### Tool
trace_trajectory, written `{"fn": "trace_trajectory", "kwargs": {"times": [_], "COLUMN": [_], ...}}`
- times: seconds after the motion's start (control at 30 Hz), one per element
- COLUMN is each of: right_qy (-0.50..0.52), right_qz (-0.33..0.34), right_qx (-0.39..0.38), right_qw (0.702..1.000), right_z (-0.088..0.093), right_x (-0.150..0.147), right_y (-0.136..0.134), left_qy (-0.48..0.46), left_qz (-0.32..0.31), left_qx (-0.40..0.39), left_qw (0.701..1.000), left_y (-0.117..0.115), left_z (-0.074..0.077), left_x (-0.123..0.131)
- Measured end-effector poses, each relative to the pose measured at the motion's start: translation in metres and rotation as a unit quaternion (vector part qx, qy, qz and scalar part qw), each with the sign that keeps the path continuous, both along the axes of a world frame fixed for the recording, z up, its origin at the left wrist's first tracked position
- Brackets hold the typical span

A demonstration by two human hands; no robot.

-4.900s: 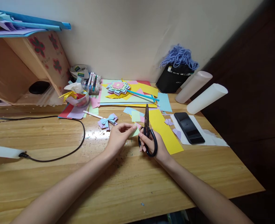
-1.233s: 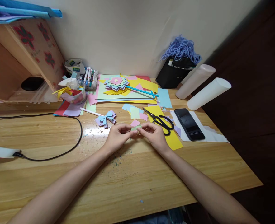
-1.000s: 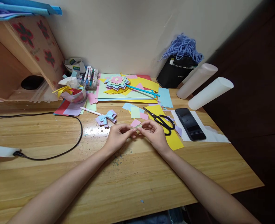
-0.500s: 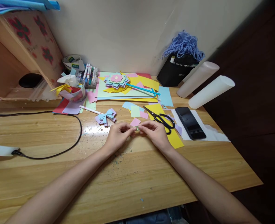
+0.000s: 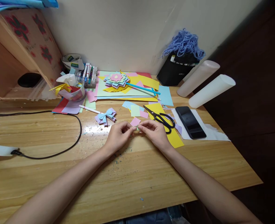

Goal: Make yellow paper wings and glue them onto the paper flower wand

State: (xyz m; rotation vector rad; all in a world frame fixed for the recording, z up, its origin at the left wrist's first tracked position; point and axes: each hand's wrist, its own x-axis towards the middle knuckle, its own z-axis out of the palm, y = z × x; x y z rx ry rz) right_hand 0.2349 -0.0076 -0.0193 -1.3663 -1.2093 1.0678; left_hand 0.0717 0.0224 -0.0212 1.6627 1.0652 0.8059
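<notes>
Between the fingertips of both hands is a small piece of light green paper (image 5: 136, 128), mostly covered by the thumbs and fingers. My left hand (image 5: 119, 134) pinches its left side and my right hand (image 5: 155, 132) pinches its right side, just above the table. A pink paper square (image 5: 135, 121) lies right behind the fingers. Black-handled scissors (image 5: 162, 119) rest on a yellow sheet (image 5: 176, 138) beside my right hand. Left of my left hand lies a blue and purple folded-paper bow (image 5: 106, 117), next to a white marker (image 5: 90, 109).
A layered paper flower on a blue stick (image 5: 117, 80) lies on stacked coloured paper at the back. A phone (image 5: 190, 122) sits on white paper at right, near two white tubes (image 5: 212, 91). A black cable (image 5: 80, 130) loops at left. A tub of scraps (image 5: 78, 94) stands behind.
Both hands stay in almost the same place, still pinching the green paper. The view has shifted very slightly; nothing else visibly moved.
</notes>
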Motion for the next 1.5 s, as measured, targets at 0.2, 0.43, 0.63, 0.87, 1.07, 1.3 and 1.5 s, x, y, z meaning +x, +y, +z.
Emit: {"fn": "trace_trajectory", "kwargs": {"times": [0.2,0.43,0.63,0.87,1.07,1.3,1.5], "right_qy": [0.052,0.066,0.043,0.024,0.051,0.006,0.011], "right_qz": [0.047,0.037,0.029,0.015,0.025,0.042,0.017], "right_qx": [-0.049,-0.053,-0.032,-0.023,-0.042,-0.025,-0.011], "right_qw": [0.996,0.996,0.998,0.999,0.998,0.999,1.0], "right_z": [0.0014,0.0,0.0002,0.0023,0.0041,0.0052,0.0035], "right_x": [0.0,-0.0021,-0.0021,0.0034,0.005,0.0061,0.0008], "right_y": [0.0002,-0.0002,-0.0001,0.0015,0.0018,0.0005,-0.0035], "left_qy": [-0.004,0.003,-0.008,-0.048,-0.064,-0.046,-0.003], "left_qz": [0.002,-0.001,-0.01,-0.013,-0.013,-0.035,-0.034], "left_qx": [0.03,0.045,0.022,-0.04,-0.065,-0.05,-0.021], "left_qw": [1.0,0.999,1.0,0.998,0.996,0.997,0.999], "left_y": [-0.0009,-0.0015,0.0,0.0009,0.0018,0.0017,-0.0005], "left_z": [-0.0006,-0.0011,-0.0016,-0.0009,-0.0023,-0.0038,-0.0034], "left_x": [-0.0008,-0.0002,0.0007,0.0025,0.0028,0.0001,-0.0001]}}
